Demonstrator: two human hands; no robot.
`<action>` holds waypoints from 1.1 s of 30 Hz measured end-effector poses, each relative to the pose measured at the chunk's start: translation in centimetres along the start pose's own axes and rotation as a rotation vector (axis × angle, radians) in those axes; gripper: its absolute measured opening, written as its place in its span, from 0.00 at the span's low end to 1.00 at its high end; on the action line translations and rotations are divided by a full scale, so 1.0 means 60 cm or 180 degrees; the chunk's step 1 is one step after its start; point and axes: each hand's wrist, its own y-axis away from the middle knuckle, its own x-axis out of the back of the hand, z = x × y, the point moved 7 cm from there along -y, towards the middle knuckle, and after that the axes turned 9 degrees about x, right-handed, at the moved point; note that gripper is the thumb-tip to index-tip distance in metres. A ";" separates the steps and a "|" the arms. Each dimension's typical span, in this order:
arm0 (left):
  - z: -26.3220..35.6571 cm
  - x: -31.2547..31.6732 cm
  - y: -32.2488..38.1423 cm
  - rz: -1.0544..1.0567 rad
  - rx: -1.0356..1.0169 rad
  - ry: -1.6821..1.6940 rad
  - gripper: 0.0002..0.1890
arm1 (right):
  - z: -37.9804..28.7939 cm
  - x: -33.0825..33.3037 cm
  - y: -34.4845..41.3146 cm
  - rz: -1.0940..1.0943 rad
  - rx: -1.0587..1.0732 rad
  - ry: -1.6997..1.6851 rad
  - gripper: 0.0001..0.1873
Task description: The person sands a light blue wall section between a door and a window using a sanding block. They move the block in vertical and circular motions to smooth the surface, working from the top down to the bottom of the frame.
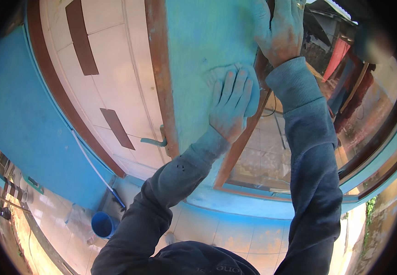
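Note:
My left hand [231,103] presses a pale cloth [252,98] flat against the blue-green wall [205,31], fingers pointing up. The cloth's folds bunch above the fingertips and its edge hangs out at the right, beside the brown wooden window frame [237,147]. Higher up, my right hand [281,34] lies against the upper part of that frame, its thumb on the wall side. The top edge of the picture cuts off its fingertips, so its grip is not clear. Both forearms wear dark sleeves.
Left of the wall stands a pale door [116,89] with a lever handle [154,141] and brown frame. A blue bucket [103,225], a long-handled brush [97,168] and a clear plastic bag [80,221] stand or lie near the tiled floor [198,223]. Window glass [260,154] fills the right side.

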 end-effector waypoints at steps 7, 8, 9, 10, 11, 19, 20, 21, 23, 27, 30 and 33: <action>-0.062 -0.074 0.301 -0.0485 -0.0226 -0.0015 0.26 | 0.003 -0.004 -0.012 0.0033 -0.0062 -0.0094 0.35; -0.061 -0.073 0.286 -0.0453 -0.0181 -0.0005 0.26 | 0.005 -0.003 -0.009 0.0047 -0.0066 -0.0103 0.35; -0.053 -0.070 0.255 -0.0411 -0.0111 0.0003 0.27 | 0.003 -0.004 -0.006 0.0058 -0.0048 -0.0111 0.35; -0.028 -0.065 0.200 -0.0355 -0.0080 0.0114 0.28 | 0.013 0.009 -0.008 0.0041 -0.0002 -0.0002 0.35; -0.005 -0.061 0.139 -0.0290 -0.0014 0.0230 0.28 | 0.017 0.023 -0.009 -0.0004 0.0037 0.0089 0.35; -0.035 -0.042 0.215 -0.0260 -0.0069 0.0028 0.33 | 0.004 -0.001 -0.007 0.0113 -0.0074 -0.0193 0.35; -0.040 -0.054 0.211 -0.0334 -0.0042 0.0043 0.32 | 0.004 0.001 -0.008 0.0127 -0.0063 -0.0188 0.35; -0.032 -0.046 0.175 -0.0423 0.0034 0.0043 0.32 | -0.001 -0.003 -0.004 0.0117 -0.0066 -0.0193 0.35; -0.002 -0.024 0.057 -0.0366 0.0021 0.0258 0.31 | 0.012 0.002 0.007 0.0150 -0.0028 -0.0159 0.36; 0.001 0.006 -0.036 -0.0344 -0.0191 0.0199 0.31 | 0.009 0.011 -0.001 0.0147 -0.0059 -0.0234 0.36; -0.029 -0.007 0.094 -0.0132 -0.0306 0.0013 0.33 | 0.008 0.006 -0.001 0.0111 -0.0137 -0.0271 0.36; -0.028 -0.017 0.090 -0.0441 -0.0157 0.0114 0.32 | 0.024 -0.011 0.017 0.0101 -0.0206 -0.0222 0.37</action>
